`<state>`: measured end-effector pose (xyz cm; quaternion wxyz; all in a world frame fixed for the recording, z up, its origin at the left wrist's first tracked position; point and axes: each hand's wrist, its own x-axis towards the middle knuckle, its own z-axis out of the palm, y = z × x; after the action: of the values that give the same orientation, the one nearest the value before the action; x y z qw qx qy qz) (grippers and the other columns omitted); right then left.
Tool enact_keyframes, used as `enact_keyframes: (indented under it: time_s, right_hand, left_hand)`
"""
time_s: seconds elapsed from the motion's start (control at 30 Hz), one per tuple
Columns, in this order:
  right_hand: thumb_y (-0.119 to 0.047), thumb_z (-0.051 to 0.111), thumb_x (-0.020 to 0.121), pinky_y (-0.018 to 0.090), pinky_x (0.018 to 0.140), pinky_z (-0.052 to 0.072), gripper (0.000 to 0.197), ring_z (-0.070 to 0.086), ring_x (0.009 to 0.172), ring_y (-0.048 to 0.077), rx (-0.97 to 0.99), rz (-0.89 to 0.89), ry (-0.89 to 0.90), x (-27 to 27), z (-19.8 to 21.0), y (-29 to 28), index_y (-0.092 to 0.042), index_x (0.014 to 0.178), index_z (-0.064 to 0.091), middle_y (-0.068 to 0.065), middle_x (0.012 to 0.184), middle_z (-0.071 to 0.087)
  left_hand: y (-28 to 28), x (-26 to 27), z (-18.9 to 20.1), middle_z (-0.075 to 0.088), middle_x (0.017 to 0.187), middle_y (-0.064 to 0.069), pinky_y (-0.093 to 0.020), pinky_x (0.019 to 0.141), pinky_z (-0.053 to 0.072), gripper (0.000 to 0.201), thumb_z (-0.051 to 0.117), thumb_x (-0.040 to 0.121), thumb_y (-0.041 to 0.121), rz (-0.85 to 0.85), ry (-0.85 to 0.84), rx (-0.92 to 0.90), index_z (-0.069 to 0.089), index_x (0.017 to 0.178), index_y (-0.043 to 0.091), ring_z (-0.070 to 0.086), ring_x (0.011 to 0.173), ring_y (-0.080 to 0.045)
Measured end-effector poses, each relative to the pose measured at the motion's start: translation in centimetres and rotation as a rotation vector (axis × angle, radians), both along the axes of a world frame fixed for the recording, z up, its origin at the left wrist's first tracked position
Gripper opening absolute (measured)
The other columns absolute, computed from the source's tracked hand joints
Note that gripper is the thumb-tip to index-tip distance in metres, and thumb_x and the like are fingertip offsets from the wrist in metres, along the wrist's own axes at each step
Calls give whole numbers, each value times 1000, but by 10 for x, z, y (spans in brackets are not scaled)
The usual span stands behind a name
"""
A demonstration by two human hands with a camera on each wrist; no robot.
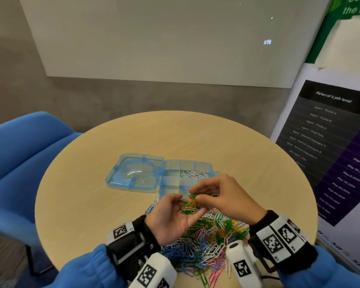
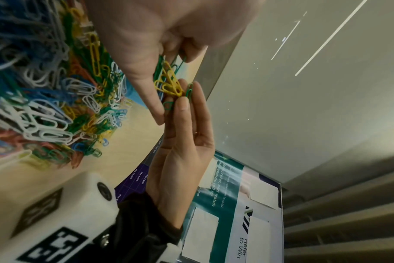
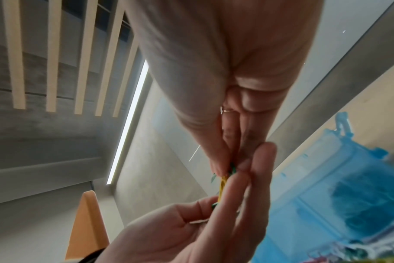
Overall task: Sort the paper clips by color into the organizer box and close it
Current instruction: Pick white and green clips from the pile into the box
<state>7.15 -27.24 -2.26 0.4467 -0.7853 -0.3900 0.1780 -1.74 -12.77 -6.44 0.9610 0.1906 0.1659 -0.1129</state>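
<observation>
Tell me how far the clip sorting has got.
Early. Done: white clips sit in one compartment of the open organizer box. In hand: the left hand and right hand share a grip on tangled yellow and green clips. Left: the mixed pile, then closing the lid.

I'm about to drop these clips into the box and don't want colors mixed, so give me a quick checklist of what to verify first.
1. Transparent blue plastic organizer box lid open: ok.
2. Held bunch one color: not ok, yellow paper clips tangled with green paper clips.
3. Left hand holds bunch: ok.
4. Right hand pinches green clips: ok.
5. White paper clips alone in their compartment: ok.
6. Free compartments for yellow, green: ok, several look empty.
</observation>
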Motion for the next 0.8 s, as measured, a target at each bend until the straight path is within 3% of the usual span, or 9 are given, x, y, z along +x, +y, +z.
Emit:
enact_keyframes:
  time_s: [0.1, 0.33, 0.4, 0.47, 0.53, 0.63, 0.7, 0.8]
  right_hand:
    - [-7, 68, 88, 30, 72, 61, 15, 73, 77, 14, 19, -8, 24, 1, 0, 1, -11, 100, 76, 2, 86, 76]
    - [-5, 64, 91, 28, 77, 59, 17, 74, 84, 16, 35, 16, 63, 8, -2, 4, -10, 103, 75, 4, 93, 76]
    - [-5, 66, 89, 30, 78, 59, 15, 74, 82, 17, 51, -3, 59, 10, -3, 4, -9, 100, 75, 6, 89, 77]
    - [-6, 68, 87, 30, 81, 58, 12, 74, 83, 15, 83, -70, 19, 16, -3, 3, -11, 96, 76, 5, 86, 77]
    - [-6, 69, 87, 30, 79, 58, 11, 73, 81, 14, 134, -154, -36, 24, -2, 1, -13, 93, 75, 4, 83, 76]
    - [0, 64, 88, 30, 79, 58, 15, 73, 81, 14, 186, -245, -64, 38, 0, -1, -11, 93, 73, 6, 84, 75]
    - [1, 61, 90, 32, 87, 57, 20, 71, 88, 12, 114, -236, -82, 43, -2, -1, -14, 97, 73, 3, 91, 74]
    - [-7, 59, 93, 26, 102, 46, 24, 61, 107, 5, -176, -142, -272, 41, -9, 0, -22, 106, 73, -7, 112, 69]
  left_hand:
    - [1, -5, 3, 51, 121, -44, -52, 83, 52, 28, 38, 98, 22, -11, -20, -6, 49, 81, 4, 61, 107, -50]
    - [2, -6, 4, 61, 110, -38, -50, 82, 54, 29, 35, 103, 22, 8, -36, 23, 49, 86, 3, 60, 109, -50]
    - [3, -6, 4, 56, 122, -38, -52, 83, 53, 34, 33, 103, 21, 19, -28, 7, 53, 96, -5, 58, 112, -50]
    - [5, -6, 2, 54, 126, -36, -54, 84, 51, 44, 30, 104, 23, 22, -5, -6, 53, 115, -14, 57, 114, -49]
    - [7, -6, 3, 57, 124, -34, -54, 84, 50, 51, 28, 105, 27, 31, 13, -8, 49, 127, -13, 58, 115, -46]
    - [11, -5, 4, 59, 123, -32, -54, 83, 51, 51, 28, 105, 29, 62, 22, -2, 48, 131, -11, 60, 112, -44]
    - [12, -5, 6, 60, 124, -30, -53, 83, 51, 48, 28, 105, 26, 62, 21, 17, 48, 131, -10, 59, 113, -44]
    - [13, -6, 7, 61, 124, -27, -51, 84, 51, 48, 28, 105, 26, 51, 18, 82, 48, 131, -9, 58, 117, -42]
